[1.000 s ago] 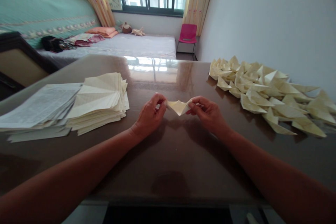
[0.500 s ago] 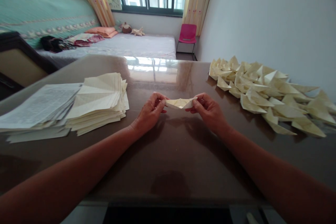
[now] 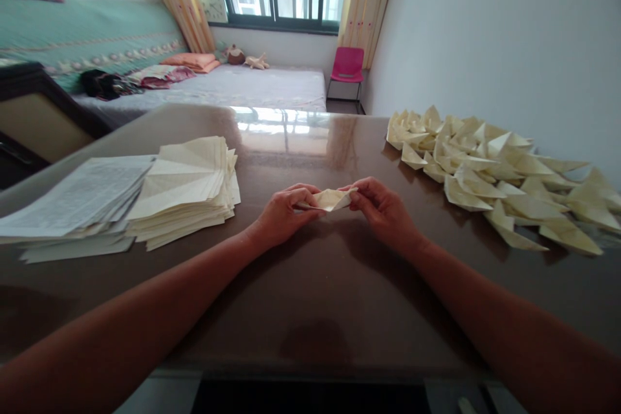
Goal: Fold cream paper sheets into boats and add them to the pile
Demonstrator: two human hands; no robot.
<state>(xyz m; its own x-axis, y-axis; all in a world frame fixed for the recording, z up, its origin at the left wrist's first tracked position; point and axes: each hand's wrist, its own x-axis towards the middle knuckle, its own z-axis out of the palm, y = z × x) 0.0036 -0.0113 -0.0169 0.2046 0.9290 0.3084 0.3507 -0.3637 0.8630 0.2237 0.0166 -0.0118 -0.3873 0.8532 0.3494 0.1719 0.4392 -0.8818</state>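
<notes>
A small cream folded paper boat (image 3: 332, 200) is held between my two hands, just above the brown table (image 3: 330, 297). My left hand (image 3: 286, 210) pinches its left end, the thumb in front and the fingers behind, covering that tip. At the right end, my right hand (image 3: 381, 207) grips the pointed tip between thumb and fingers. To the left lies a stack of creased cream paper sheets (image 3: 182, 184). On the right of the table, several similar folded paper boats (image 3: 485, 162) are heaped together near the wall.
Printed sheets (image 3: 77, 194) lie left of the cream stack, partly under it. Beyond the table are a bed (image 3: 272, 87) and a pink chair (image 3: 348, 66) below the window. A dark wooden piece of furniture (image 3: 43, 116) stands at the left.
My left hand has slid inward along the paper boat and covers more of its left end. The boat has tilted slightly, its right end higher. My right hand keeps its pinch.
</notes>
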